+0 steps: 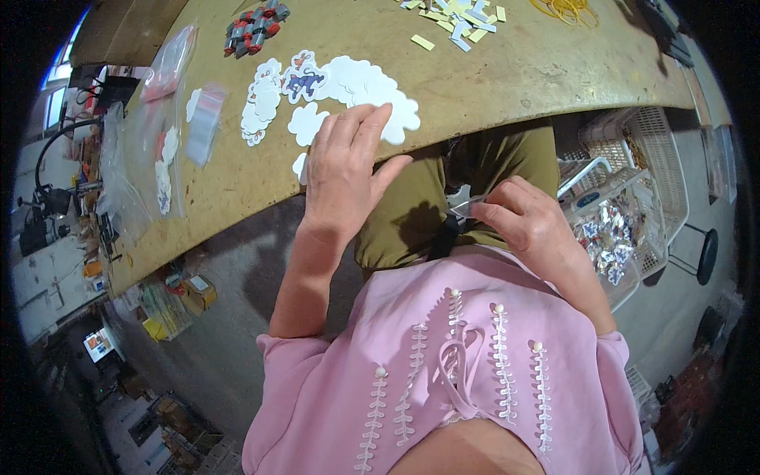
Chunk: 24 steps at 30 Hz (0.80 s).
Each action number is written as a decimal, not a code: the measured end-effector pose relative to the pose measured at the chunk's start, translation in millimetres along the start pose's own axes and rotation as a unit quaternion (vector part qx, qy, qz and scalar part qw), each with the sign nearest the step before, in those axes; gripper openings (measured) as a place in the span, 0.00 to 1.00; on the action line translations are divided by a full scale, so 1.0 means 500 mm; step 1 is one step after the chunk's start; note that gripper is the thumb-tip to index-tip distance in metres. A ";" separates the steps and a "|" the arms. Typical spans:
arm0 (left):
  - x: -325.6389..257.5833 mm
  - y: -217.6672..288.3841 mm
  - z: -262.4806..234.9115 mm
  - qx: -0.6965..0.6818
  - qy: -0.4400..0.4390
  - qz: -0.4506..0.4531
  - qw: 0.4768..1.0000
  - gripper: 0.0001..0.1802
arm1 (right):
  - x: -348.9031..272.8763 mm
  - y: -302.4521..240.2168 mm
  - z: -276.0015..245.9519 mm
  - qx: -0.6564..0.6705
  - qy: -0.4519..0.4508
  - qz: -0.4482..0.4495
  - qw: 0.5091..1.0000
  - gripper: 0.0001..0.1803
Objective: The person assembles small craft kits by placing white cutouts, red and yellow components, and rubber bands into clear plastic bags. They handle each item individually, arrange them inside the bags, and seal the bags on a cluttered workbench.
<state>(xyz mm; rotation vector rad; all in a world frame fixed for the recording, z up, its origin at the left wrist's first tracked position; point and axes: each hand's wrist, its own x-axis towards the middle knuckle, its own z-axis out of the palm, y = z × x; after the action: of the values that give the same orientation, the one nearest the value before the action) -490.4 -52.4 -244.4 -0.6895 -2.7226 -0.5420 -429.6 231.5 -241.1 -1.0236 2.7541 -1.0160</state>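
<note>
My left hand (pixel 344 170) lies at the near edge of the worn table (pixel 491 75), its fingers resting on white cloud-shaped cutouts (pixel 360 91) spread in a fanned row. One cutout (pixel 305 79) shows a printed cartoon figure face up. My right hand (pixel 526 222) is over my lap, below the table edge, pinching a small clear packet with a white cutout (pixel 461 201) between thumb and fingers.
Clear plastic bags (pixel 170 142) with more cutouts lie at the table's left. A cluster of red and grey small parts (pixel 253 30) sits at the back, with yellow and white paper strips (pixel 455 17) and rubber bands (pixel 564 8). White baskets (pixel 625 218) of packed pieces stand at my right.
</note>
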 end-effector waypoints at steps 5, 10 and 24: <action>-0.010 -0.004 0.005 -0.055 -0.005 -0.025 0.998 0.23 | -0.006 0.007 0.023 0.002 0.034 0.010 0.999 0.13; -0.004 -0.033 0.000 -0.161 0.019 -0.050 0.985 0.10 | 0.007 0.016 0.022 -0.017 0.033 -0.021 0.999 0.14; -0.046 0.100 -0.050 -0.352 0.040 -0.150 0.923 0.09 | 0.046 -0.009 0.032 -0.028 0.133 -0.052 0.989 0.12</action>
<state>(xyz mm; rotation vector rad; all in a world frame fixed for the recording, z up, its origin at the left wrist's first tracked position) -441.6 -31.4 -216.0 -0.3656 -2.5334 -1.6269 -441.3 206.3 -246.9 -1.1267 2.9827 -1.1772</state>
